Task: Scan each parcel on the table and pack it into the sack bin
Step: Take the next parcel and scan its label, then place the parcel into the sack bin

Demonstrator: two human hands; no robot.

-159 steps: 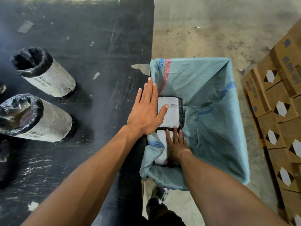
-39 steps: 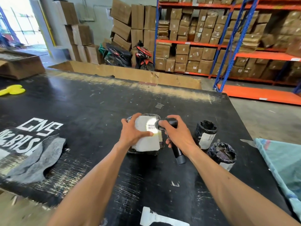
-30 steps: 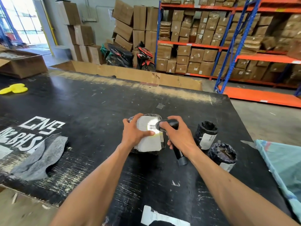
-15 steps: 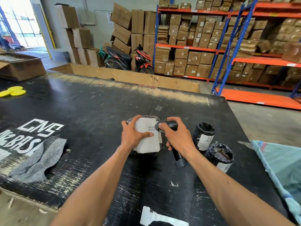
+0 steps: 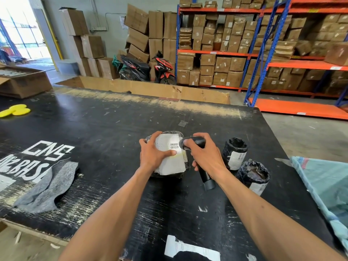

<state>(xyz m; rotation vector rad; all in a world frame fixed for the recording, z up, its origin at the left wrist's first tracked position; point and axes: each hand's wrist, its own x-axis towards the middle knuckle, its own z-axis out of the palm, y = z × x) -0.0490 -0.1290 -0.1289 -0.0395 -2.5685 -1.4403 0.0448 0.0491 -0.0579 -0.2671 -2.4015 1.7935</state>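
Observation:
A black-wrapped parcel [image 5: 170,164] with a white label stands on the black table [image 5: 113,132]. My left hand [image 5: 154,153] grips its left side, thumb across the label. My right hand [image 5: 203,153] holds a black barcode scanner [image 5: 206,178], its head right next to the barcode. Two black cylindrical parcels, one [image 5: 234,153] behind the other [image 5: 253,177], stand just to the right. The teal sack bin [image 5: 323,187] hangs at the table's right edge.
A grey felt cloth [image 5: 49,187] lies at the left front. Yellow discs [image 5: 16,110] sit far left. A white label scrap [image 5: 188,249] lies at the near edge. Cardboard boxes, two motorbikes and orange-blue shelves stand beyond the table.
Several seconds ago both hands pressed a parcel down into the sack. Since then I hold a new parcel and the scanner at the table; the scanner's light on the label has dimmed.

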